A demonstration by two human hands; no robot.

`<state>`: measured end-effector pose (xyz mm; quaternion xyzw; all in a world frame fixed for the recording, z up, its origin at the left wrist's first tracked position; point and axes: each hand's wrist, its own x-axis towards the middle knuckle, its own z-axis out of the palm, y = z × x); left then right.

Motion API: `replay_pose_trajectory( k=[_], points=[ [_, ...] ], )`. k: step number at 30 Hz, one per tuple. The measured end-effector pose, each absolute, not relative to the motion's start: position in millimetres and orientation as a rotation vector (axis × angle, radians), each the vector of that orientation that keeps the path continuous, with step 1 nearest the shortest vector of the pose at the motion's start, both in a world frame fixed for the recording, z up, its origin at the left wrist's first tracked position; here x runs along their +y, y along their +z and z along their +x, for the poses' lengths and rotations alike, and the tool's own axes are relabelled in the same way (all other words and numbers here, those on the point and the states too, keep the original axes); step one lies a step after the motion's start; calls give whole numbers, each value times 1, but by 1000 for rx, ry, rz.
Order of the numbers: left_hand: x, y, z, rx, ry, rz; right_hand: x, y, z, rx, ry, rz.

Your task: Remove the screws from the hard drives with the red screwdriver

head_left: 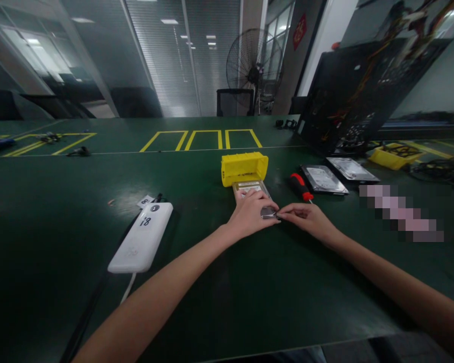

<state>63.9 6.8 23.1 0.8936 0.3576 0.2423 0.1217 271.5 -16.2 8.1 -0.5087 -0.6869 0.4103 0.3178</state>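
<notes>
A hard drive [252,187] with a pale label lies at the middle of the table, its far end against or on the rim of a yellow plastic bin [245,169] tipped with its opening towards me. My left hand [251,214] is closed over the drive, fingers across its top and thumb at the near edge, hiding much of it. At the drive's near right corner, my right hand [304,218] is closed in a pinch. Whatever small thing those fingertips hold is too small to make out. A red and black screwdriver [300,186] lies just beyond my right hand.
Two more hard drives [324,179] [351,170] lie behind to the right. Farther right are a yellow tray [395,155], cables [442,171] and an open computer case [333,106]. On the left sits a white power bank [142,239] with a cable. Yellow tape outlines mark the green table [196,312].
</notes>
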Motion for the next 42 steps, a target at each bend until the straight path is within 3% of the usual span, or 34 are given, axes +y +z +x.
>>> replay_pose_trajectory(
  k=[13,28,42],
  points=[
    [-6,22,76,1151,770,2665,-34,5,265,-1735,775,-1453],
    [-5,17,75,1126,757,2743,-39,5,265,-1721,756,-1504],
    [-8,13,73,1073,750,2925,-47,-1,272,-2013,320,-1369]
  ],
)
